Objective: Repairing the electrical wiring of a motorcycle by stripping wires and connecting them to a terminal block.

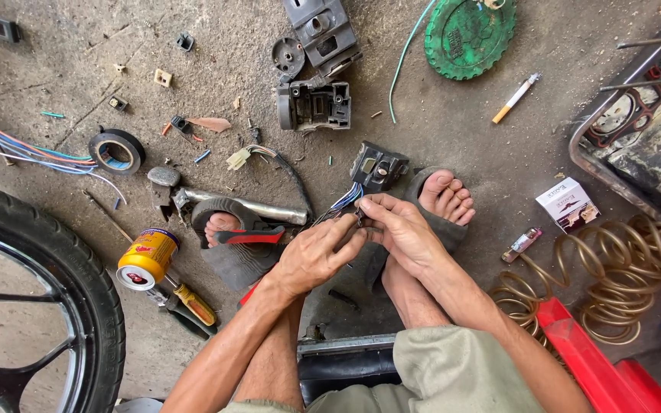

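Wire bundle [343, 200] of the dark switch housing [377, 167] sits at the frame centre, pinched by both hands.

The left hand [311, 256] and the right hand [401, 229] are both closed narrow on the thin wires, fingertips touching. A wire may slip or snap if pulled hard, because the housing lies loose on the concrete floor [468, 138] beside the foot [445, 195].

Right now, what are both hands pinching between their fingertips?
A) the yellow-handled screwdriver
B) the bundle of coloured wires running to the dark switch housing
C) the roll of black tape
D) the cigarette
B: the left hand and right hand meet on the coloured wires that lead to the dark switch housing; the other three things lie untouched on the floor.
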